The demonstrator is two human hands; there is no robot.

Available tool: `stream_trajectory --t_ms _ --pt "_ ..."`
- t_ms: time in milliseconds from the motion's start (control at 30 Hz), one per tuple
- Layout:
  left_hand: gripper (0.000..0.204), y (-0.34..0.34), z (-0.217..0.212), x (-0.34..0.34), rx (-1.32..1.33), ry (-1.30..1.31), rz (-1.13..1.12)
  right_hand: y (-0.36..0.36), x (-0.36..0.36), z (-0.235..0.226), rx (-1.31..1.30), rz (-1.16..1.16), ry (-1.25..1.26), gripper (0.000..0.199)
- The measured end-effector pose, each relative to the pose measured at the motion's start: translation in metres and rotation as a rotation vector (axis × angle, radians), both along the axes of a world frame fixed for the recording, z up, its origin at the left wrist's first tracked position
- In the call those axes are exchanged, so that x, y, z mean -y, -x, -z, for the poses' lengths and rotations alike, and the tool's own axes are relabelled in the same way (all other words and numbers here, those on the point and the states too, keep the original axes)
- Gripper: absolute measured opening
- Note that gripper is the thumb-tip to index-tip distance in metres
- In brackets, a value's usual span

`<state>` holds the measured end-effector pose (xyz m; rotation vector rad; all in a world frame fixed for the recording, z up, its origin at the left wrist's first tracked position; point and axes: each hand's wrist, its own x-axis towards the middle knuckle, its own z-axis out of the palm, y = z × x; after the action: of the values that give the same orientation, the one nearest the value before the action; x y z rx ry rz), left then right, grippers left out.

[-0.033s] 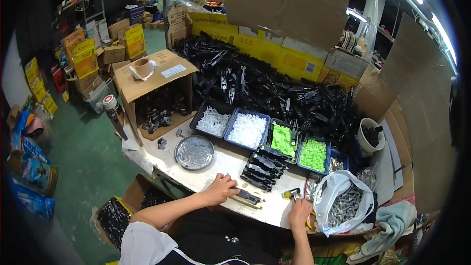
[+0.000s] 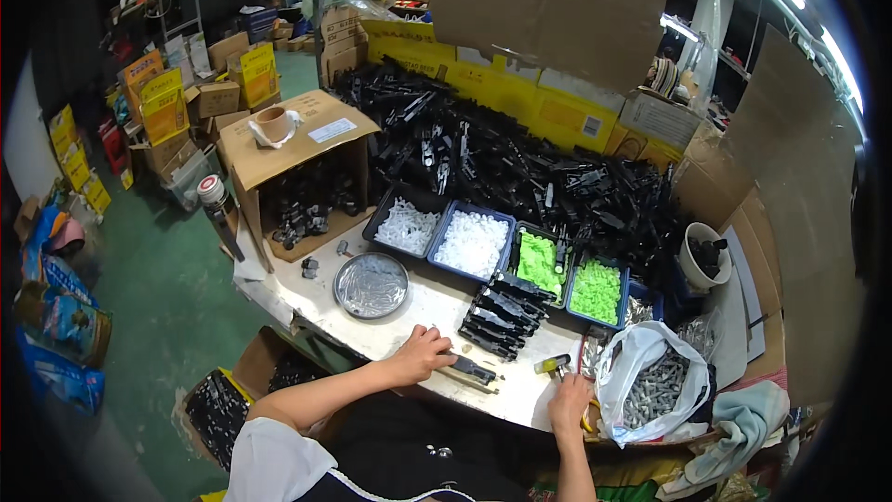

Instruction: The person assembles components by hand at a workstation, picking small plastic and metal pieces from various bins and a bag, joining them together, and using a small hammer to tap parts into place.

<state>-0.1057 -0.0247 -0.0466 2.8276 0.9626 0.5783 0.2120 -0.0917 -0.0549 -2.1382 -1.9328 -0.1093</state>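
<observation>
My left hand (image 2: 423, 353) rests on the near edge of the worktable (image 2: 418, 311), its fingers pinning a flat black plastic part (image 2: 474, 370) to the top. To the right, my right hand (image 2: 569, 402) grips the yellow handle of a small hammer (image 2: 555, 365), whose head points at that part. Just beyond the part lies a row of stacked black pieces (image 2: 497, 316).
Four bins sit mid-table: two with white parts (image 2: 472, 244), two with green ones (image 2: 595, 290). A round metal dish (image 2: 371, 285) is to the left. A white bag of metal pieces (image 2: 650, 386) stands right. Behind are a black parts heap (image 2: 520, 167), an open cardboard box (image 2: 297, 158) and a white bucket (image 2: 701, 256).
</observation>
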Motion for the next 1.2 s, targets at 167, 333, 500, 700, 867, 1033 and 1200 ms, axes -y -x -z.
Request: stream_trajectory --t_ms 167,333,500,700,867,1033,1200 --pt "0.037 -0.001 -0.010 -0.011 -0.098 0.054 0.073 0.017 -0.007 -0.027 -0.451 -0.213 -0.143 0.020" --pt "0.038 0.004 -0.020 -0.032 -0.095 -0.136 0.058 0.078 -0.026 -0.060 -0.429 -0.399 -0.123 0.013" --pt "0.029 -0.008 -0.019 -0.027 -0.083 0.016 0.099 0.091 -0.023 -0.044 -0.241 -0.388 0.054 0.013" --pt "0.034 -0.006 -0.020 -0.010 -0.139 0.037 0.095 0.099 0.001 -0.074 -0.327 -0.364 -0.188 0.015" --pt "0.038 -0.011 -0.026 -0.020 -0.141 0.085 0.118 0.100 -0.009 -0.058 -0.098 -0.394 0.155 0.014" --pt "0.039 -0.015 -0.033 -0.034 -0.151 0.120 0.095 0.102 -0.025 -0.071 -0.264 -0.394 -0.171 0.011" --pt "0.024 -0.005 -0.019 -0.025 -0.040 0.086 0.017 0.112 -0.017 -0.060 -0.119 -0.423 0.130 0.007"
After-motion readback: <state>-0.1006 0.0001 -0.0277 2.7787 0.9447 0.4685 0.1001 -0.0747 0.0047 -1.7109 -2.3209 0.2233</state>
